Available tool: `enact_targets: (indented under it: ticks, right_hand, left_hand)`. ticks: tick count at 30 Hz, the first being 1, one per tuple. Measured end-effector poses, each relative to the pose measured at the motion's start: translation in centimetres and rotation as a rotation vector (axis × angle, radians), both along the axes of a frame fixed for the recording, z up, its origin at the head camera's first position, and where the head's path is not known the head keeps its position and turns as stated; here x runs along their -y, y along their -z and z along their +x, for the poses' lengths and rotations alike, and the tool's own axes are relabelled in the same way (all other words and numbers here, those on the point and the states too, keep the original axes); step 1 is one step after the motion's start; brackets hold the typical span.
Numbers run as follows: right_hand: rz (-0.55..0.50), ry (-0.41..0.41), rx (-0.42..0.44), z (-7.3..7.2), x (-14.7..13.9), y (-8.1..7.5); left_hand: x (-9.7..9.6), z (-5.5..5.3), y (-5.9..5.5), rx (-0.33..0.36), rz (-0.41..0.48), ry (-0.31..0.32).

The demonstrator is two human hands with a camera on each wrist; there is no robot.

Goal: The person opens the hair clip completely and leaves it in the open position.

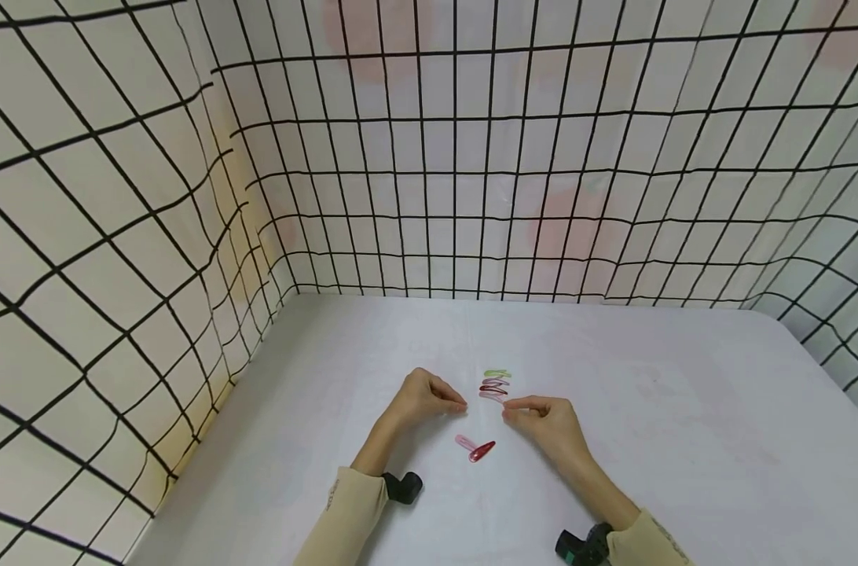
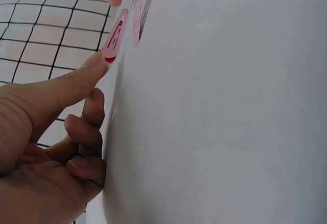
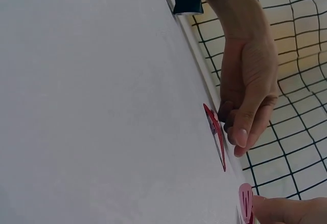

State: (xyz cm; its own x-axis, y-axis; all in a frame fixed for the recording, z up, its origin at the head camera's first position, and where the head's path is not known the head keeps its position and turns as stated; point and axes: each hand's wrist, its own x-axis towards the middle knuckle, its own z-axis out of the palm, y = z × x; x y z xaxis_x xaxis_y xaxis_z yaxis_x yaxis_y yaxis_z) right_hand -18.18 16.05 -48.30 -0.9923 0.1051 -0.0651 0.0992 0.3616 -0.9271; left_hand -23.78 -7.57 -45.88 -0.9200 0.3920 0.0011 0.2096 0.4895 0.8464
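A column of hair clips lies in the middle of the table, with a green hair clip (image 1: 498, 373) at its far end and a red hair clip (image 1: 493, 388) closer. At the near end is a pink hair clip (image 1: 491, 396); its wide end shows in the right wrist view (image 3: 246, 198). My right hand (image 1: 549, 424) has thumb and forefinger at this clip's right end and appears to pinch it. Left of the column, my left hand (image 1: 422, 399) hovers with bent fingers and no object visible in them. Nearer lie another pink hair clip (image 1: 464, 442) and another red hair clip (image 1: 482, 451), touching.
The white table (image 1: 683, 393) is bordered by a black wire grid (image 1: 453, 173) at the back and sides, with pale cloth behind it. Each wrist carries a black camera mount, seen at the left wrist (image 1: 404, 487) and right wrist (image 1: 584, 545).
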Motion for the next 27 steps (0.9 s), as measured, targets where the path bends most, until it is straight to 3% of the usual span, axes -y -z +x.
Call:
enact_targets:
  ticks: [8, 14, 27]
  right_hand:
    - [-0.018, -0.221, -0.015, 0.7, -0.2, 0.1]
    - [-0.013, -0.371, 0.0, 1.0, 0.0, -0.1]
    - [0.126, -0.388, -0.044, 1.3, 0.4, -0.2]
  left_hand:
    - [0.2, 0.5, 0.0, 0.041, 0.015, 0.082]
    - [0.1, 0.6, 0.1, 0.055, 0.022, 0.096]
    - [0.3, 0.8, -0.2, 0.13, 0.011, 0.14]
